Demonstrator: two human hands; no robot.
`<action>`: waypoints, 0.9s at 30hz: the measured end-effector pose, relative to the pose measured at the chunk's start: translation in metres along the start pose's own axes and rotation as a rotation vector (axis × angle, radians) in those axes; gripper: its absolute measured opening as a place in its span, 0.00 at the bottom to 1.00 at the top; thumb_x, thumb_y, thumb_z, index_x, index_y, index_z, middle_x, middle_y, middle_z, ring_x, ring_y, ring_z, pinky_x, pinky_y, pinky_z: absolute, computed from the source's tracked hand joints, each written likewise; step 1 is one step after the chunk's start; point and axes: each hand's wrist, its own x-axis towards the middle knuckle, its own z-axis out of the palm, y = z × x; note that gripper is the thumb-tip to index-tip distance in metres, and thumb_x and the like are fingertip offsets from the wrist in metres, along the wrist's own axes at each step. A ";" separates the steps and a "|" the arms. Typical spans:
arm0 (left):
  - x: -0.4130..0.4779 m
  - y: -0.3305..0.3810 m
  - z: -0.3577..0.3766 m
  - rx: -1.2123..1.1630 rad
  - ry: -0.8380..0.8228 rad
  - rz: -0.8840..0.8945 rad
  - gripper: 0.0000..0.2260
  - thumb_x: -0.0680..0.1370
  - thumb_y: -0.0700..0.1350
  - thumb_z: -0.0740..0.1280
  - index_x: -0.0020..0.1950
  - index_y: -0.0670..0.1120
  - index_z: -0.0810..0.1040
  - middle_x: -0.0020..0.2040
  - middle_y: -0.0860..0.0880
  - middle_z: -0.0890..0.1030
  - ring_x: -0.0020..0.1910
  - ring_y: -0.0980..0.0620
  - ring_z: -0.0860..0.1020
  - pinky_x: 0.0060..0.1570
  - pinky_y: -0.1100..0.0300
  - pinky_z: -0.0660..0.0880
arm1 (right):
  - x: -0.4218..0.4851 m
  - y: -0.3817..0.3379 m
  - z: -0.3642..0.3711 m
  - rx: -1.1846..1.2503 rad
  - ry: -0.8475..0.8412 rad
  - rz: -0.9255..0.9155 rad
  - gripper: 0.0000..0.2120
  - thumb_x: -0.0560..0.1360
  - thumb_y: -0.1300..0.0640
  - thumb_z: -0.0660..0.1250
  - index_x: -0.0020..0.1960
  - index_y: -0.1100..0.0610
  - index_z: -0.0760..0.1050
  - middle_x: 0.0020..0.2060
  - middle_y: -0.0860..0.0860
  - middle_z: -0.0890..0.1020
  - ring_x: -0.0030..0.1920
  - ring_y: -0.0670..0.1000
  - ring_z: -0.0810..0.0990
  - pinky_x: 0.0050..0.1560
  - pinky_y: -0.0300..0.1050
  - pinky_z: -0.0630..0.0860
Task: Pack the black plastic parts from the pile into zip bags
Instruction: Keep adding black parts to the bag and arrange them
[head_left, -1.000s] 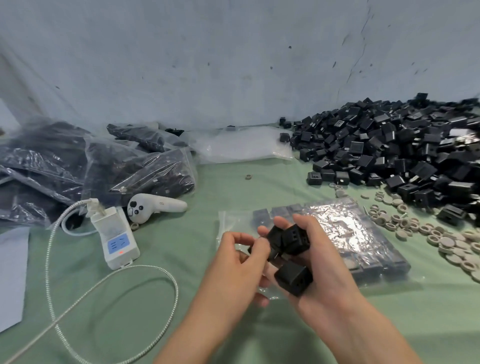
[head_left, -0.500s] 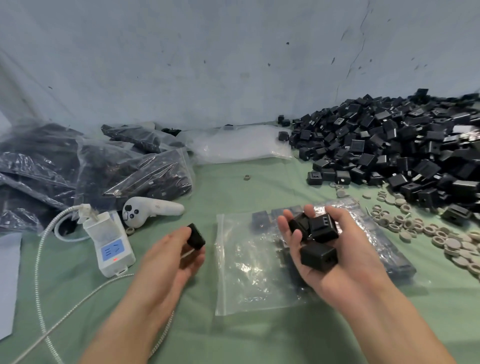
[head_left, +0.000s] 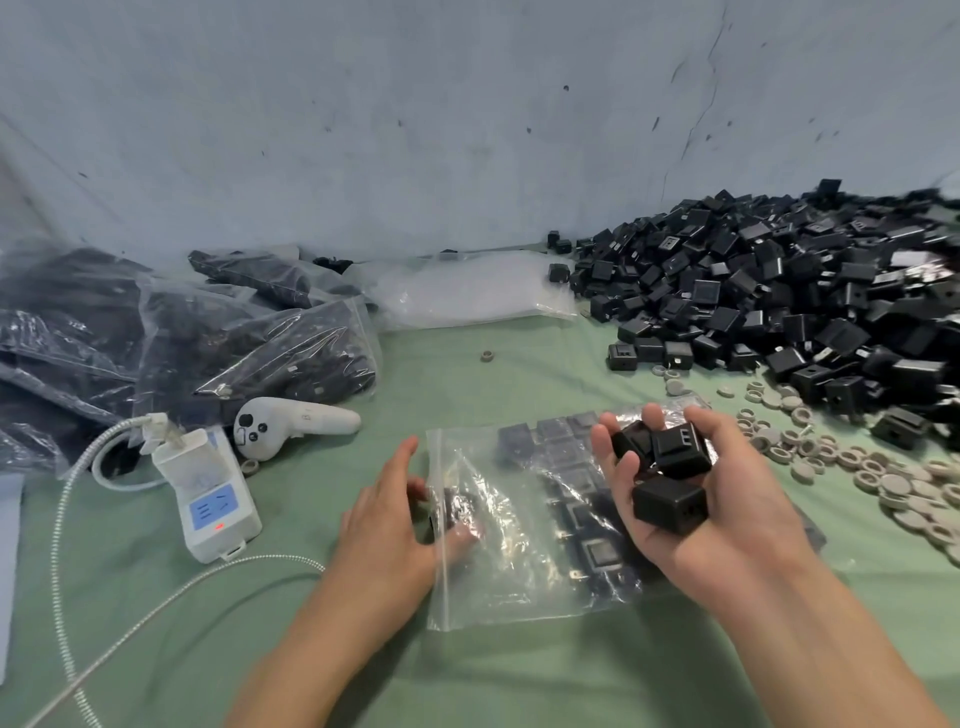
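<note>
Where a green-covered table (head_left: 519, 675) meets a pale wall (head_left: 415, 130), a mound of black plastic parts (head_left: 779, 312) fills the right side. Filled zip bags (head_left: 218, 343) lie heaped at the left, and a stack of empty clear bags (head_left: 467, 291) lies between them at the back. At centre a part-filled zip bag (head_left: 519, 566) lies flat, with rows of parts showing through it. The right hand (head_left: 737, 499), palm up above the bag, cups three black parts (head_left: 670, 504) in curled fingers. The left hand (head_left: 384, 519) has its fingers inside the bag's open mouth beside one black part (head_left: 453, 506), thumb spread outside; whether they grip it cannot be told through the plastic. A braided cable (head_left: 62, 519), a white socket unit (head_left: 213, 493), a white controller (head_left: 296, 423) and grey round caps (head_left: 841, 462) lie nearby.
</note>
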 end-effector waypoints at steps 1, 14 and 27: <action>0.000 0.000 0.001 0.030 0.000 0.016 0.43 0.68 0.62 0.71 0.78 0.60 0.53 0.55 0.60 0.73 0.59 0.53 0.73 0.66 0.53 0.66 | 0.000 0.001 0.000 -0.003 0.004 0.000 0.11 0.77 0.49 0.66 0.42 0.55 0.80 0.54 0.57 0.84 0.48 0.55 0.86 0.29 0.40 0.80; -0.001 -0.002 0.004 -0.080 -0.038 0.070 0.30 0.73 0.56 0.72 0.68 0.69 0.59 0.57 0.68 0.77 0.63 0.55 0.75 0.68 0.50 0.68 | 0.006 0.004 0.004 0.002 0.024 0.006 0.10 0.76 0.50 0.66 0.43 0.56 0.80 0.53 0.58 0.85 0.46 0.57 0.86 0.30 0.41 0.80; -0.001 -0.001 0.004 0.012 0.023 0.089 0.12 0.77 0.55 0.70 0.52 0.72 0.72 0.49 0.69 0.77 0.55 0.67 0.69 0.58 0.56 0.68 | 0.011 0.008 0.008 0.028 0.019 0.003 0.11 0.76 0.50 0.67 0.43 0.57 0.80 0.52 0.60 0.84 0.46 0.58 0.86 0.30 0.41 0.80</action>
